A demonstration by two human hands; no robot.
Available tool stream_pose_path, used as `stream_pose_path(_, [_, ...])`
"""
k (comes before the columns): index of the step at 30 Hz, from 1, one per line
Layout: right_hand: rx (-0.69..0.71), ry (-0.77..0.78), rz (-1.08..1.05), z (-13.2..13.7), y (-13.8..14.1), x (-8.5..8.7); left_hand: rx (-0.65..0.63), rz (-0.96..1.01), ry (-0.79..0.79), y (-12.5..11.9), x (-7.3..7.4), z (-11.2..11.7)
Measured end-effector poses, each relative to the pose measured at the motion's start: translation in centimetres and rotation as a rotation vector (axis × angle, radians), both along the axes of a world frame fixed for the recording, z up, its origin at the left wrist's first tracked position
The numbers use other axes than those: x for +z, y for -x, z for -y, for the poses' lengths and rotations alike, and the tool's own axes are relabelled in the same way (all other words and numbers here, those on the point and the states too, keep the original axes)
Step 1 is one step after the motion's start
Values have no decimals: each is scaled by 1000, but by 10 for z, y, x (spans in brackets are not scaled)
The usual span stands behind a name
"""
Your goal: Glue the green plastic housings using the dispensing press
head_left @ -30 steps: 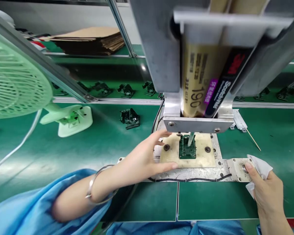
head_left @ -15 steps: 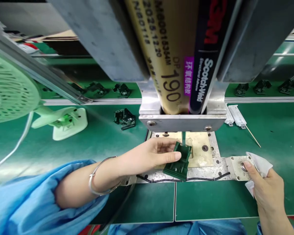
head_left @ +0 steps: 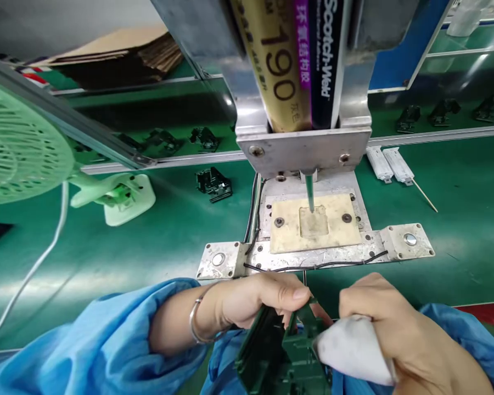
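Observation:
A dark green plastic part (head_left: 300, 354) with slots and ribs is in my left hand (head_left: 267, 296), whose thumb and fingers grip its top edge. It hangs in front of the bench edge, close to my body. My right hand (head_left: 407, 334) is closed round a white wipe (head_left: 352, 348), and the wipe's folded tip touches the part's right side. Beyond my hands stands the adhesive dispenser (head_left: 304, 148) with its Scotch-Weld cartridge (head_left: 288, 71). Its nozzle (head_left: 310, 192) points down over the recess of a cream fixture plate (head_left: 284, 238).
Round metal buttons (head_left: 218, 259) flank the fixture base. A similar dark part (head_left: 214, 184) lies on the green bench left of the dispenser. At left stands a green fan (head_left: 16, 145). White packets (head_left: 389, 164) and a thin stick (head_left: 426, 196) lie at right. Several dark parts line the rear channel.
My left hand has brought the green part from under the nozzle down toward my body. My right hand has left the right button and come to the part with the wipe. The view has shifted.

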State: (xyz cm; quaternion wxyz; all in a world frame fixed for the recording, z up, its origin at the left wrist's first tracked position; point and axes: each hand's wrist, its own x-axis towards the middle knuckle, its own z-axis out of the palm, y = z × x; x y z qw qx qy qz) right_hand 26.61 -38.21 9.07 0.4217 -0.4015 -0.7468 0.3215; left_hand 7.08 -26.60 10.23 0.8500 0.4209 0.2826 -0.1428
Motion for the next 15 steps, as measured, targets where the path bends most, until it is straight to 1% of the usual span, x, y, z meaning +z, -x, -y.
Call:
stream_pose_path(2, [94, -24, -30, -15, 12, 3, 7, -47, 17, -1, 1, 4])
stream_pose_path(4, [99, -45, -85, -22, 17, 1, 22, -36, 21, -1, 1, 6])
stream_pose_path(6, [83, -51, -115, -21, 16, -3, 25, 26, -34, 2, -2, 7])
stream_pose_path(8, [70, -56, -110, -15, 14, -7, -4, 109, -105, 5, -7, 6])
stream_pose_path(11, [33, -37, -81, -8, 13, -5, -33, 176, -145, 7, -13, 5])
stream_pose_path(13, [-25, 1, -61, -9, 15, 1, -41, 177, -130, 5, -12, 5])
stream_pose_path(15, [-54, -5, -60, -13, 16, 6, -31, 186, -118, 3, -6, 5])
